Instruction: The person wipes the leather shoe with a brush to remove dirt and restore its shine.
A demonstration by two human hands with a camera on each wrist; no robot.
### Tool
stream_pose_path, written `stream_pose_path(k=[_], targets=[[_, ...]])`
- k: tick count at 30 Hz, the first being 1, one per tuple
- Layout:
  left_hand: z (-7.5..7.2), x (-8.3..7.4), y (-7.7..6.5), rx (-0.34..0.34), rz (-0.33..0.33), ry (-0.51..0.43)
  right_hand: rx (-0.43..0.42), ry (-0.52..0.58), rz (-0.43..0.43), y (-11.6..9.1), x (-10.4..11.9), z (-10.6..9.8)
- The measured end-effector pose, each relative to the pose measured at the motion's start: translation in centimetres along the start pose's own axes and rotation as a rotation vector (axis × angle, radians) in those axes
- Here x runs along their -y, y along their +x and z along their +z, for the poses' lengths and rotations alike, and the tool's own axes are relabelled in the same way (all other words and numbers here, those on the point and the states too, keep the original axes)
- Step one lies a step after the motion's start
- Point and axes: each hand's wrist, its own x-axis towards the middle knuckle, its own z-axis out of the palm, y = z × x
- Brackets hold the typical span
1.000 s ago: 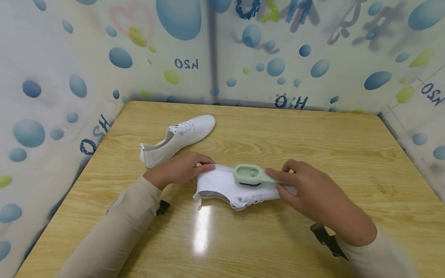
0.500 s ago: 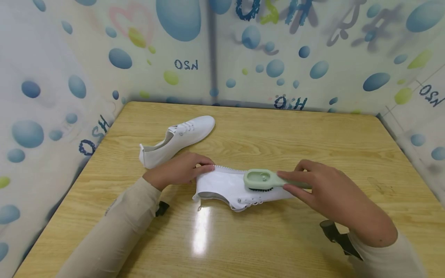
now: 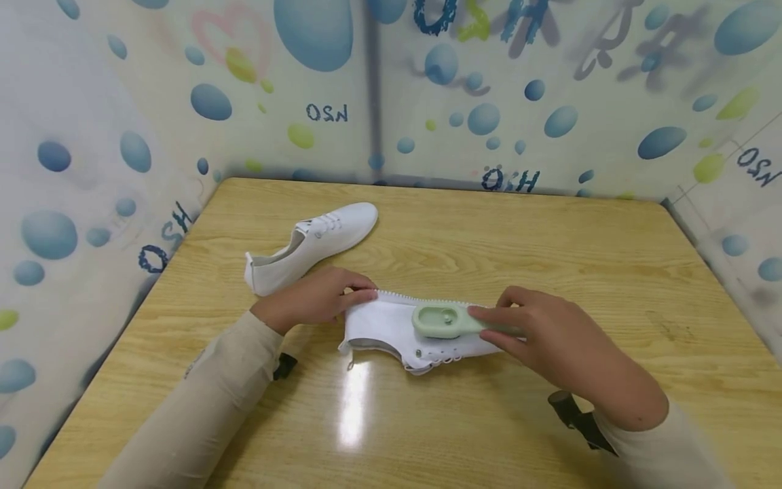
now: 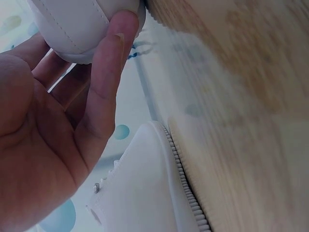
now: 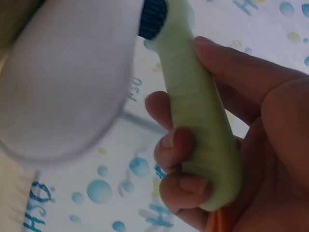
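Note:
A white lace-up shoe lies on its side mid-table, its ridged sole edge facing away and its opening toward me. My left hand pinches it at the heel; in the left wrist view the thumb and fingers hold the heel's rounded back. My right hand grips the handle of a pale green brush, whose head lies over the shoe's side. Dark bristles meet the white upper in the right wrist view, and the fingers wrap round the handle.
The other white shoe stands upright farther back on the left of the wooden table. Walls printed with bubbles enclose the table's back and sides. Dark wrist mounts sit under the sleeves.
The right hand slid the brush rightward toward the toe, then back left toward the heel along the shoe's side. The left hand and both shoes stay nearly where they were.

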Motion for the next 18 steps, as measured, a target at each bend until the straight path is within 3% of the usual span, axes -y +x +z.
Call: stream_pose_path(k=[6, 18], targets=[[0.0, 0.0, 0.1, -0.002, -0.007, -0.005, 0.054, 0.022, 0.086, -1.1, -1.0, -1.5], [0.1, 0.1, 0.0, 0.001, -0.001, 0.005, 0.016, 0.03, 0.028, 0.3, 0.5, 0.7]])
